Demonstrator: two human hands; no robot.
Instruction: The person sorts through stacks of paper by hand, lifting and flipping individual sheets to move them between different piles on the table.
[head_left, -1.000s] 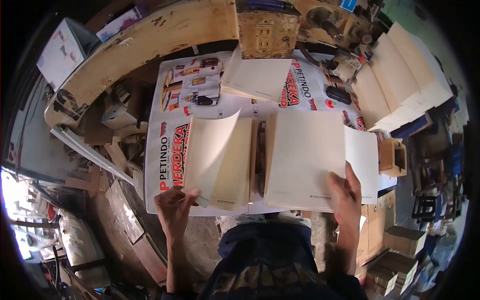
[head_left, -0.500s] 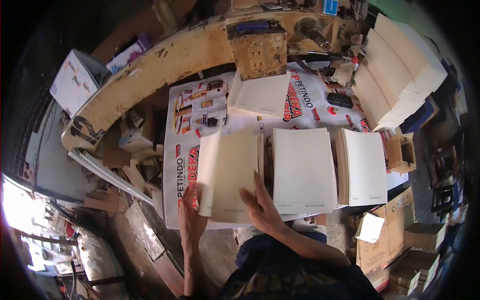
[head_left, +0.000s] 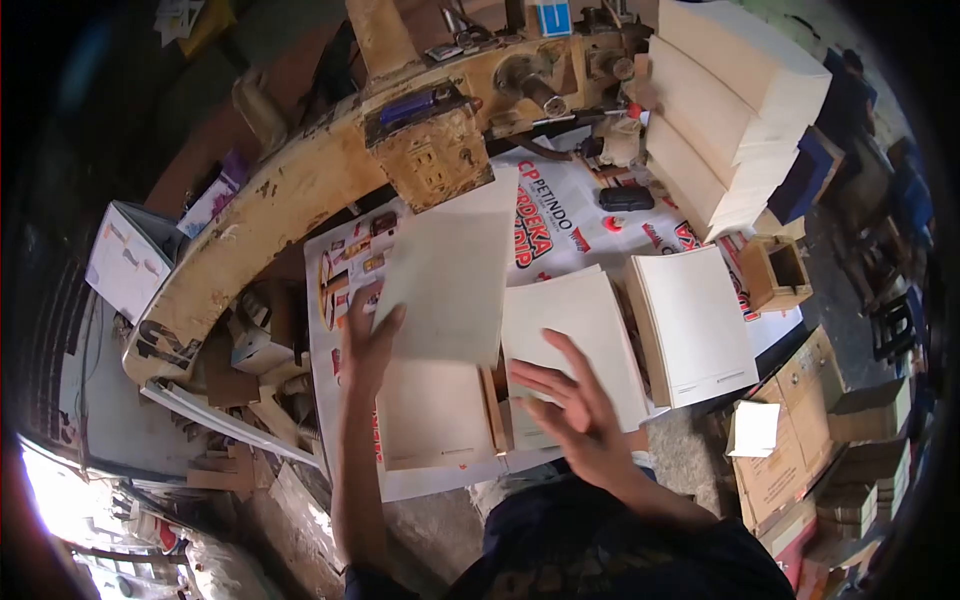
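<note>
My left hand (head_left: 368, 338) grips the left edge of a sheet of paper (head_left: 450, 275), thumb over its face. The sheet is raised over the left paper stack (head_left: 435, 420) and reaches toward the machine. My right hand (head_left: 580, 410) is open, fingers spread, above the lower left part of the middle paper stack (head_left: 590, 335), with nothing in it. To the right lies a third paper stack (head_left: 698, 320), with small print along its bottom edge. All three stacks rest on a printed banner (head_left: 560, 205) covering the table.
A worn yellowish machine (head_left: 300, 160) curves across the back, with a box-like part (head_left: 430, 150) above the sheet. Tall paper piles (head_left: 720, 110) stand at the back right, beside a small wooden box (head_left: 775, 272). Cardboard boxes (head_left: 795, 430) sit on the floor at right.
My left hand has moved up, lifting the sheet off the left stack toward the machine. My right hand has come away from that stack and opened. The view has shifted.
</note>
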